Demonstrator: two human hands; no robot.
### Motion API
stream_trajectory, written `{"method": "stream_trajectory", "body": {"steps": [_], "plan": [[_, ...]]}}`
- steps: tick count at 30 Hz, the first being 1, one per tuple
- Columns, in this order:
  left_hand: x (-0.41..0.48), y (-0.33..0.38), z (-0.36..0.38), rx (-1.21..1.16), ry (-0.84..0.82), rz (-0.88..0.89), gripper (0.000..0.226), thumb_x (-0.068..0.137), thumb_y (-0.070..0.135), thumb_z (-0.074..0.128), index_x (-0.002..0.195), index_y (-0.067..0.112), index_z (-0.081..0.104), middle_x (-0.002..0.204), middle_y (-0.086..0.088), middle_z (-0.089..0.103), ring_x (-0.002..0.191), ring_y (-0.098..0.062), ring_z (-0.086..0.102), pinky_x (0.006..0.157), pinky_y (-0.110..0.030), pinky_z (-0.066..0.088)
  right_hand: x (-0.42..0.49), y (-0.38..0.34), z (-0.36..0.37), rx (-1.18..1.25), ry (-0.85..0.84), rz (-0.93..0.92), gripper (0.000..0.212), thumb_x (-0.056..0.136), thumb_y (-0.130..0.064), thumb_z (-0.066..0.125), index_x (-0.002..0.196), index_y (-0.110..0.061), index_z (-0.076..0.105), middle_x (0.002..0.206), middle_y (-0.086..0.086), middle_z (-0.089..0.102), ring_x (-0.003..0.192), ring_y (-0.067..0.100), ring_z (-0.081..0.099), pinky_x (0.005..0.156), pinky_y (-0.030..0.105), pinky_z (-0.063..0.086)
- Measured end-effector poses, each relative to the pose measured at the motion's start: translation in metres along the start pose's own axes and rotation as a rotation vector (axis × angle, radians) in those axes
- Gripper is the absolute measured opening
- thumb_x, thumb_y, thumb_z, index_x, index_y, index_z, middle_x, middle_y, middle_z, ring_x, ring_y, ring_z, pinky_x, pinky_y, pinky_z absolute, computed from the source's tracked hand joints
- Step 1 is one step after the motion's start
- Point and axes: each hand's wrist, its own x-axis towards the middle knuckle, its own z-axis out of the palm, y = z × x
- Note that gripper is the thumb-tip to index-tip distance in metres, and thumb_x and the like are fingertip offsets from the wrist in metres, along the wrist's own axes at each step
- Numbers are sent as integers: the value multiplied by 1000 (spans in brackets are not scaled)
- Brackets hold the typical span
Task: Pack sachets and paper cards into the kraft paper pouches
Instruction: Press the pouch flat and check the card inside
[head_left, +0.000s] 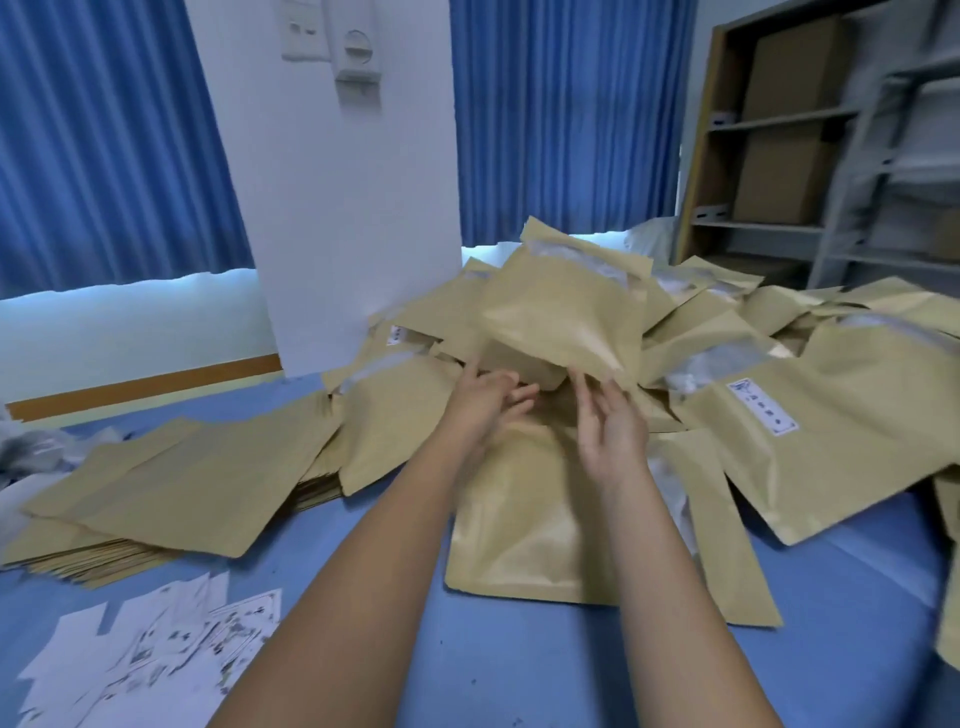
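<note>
A filled kraft pouch (561, 317) stands tilted on top of a heap of filled pouches (779, 395) at the back of the blue table. Both hands are at its lower edge. My left hand (485, 397) reaches under that edge with fingers stretched forward. My right hand (608, 421) is just right of it, fingers spread and lightly bent near the pouch's lower corner. Neither hand plainly grips it. A flat kraft pouch (524, 530) lies under my forearms. Printed white paper cards (156, 649) lie scattered at the lower left. No sachets show clearly.
A stack of flat empty pouches (171, 488) lies at the left. A white pillar (343, 182) stands behind the heap, between blue curtains (104, 135). Metal shelves with cardboard boxes (789, 130) are at the right. Crumpled clear plastic (36, 452) sits at the far left edge.
</note>
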Motion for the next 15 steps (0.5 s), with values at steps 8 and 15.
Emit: {"method": "stream_trajectory", "body": {"steps": [8,15], "plan": [[-13,-36,10,501,-106,-30,44,95,13,54,138,14,47,138,-6,50,124,-17,51,107,-30,38,-8,45,-11,-123,-129,293,36,98,6,30,133,10,41,132,27,51,113,27,55,99,33,41],[-40,-26,-57,899,9,276,38,95,9,46,134,11,49,129,-6,56,118,-16,53,99,-23,40,-38,96,-1,-64,-114,414,35,97,8,31,130,12,42,116,27,56,99,27,59,102,34,41]]}}
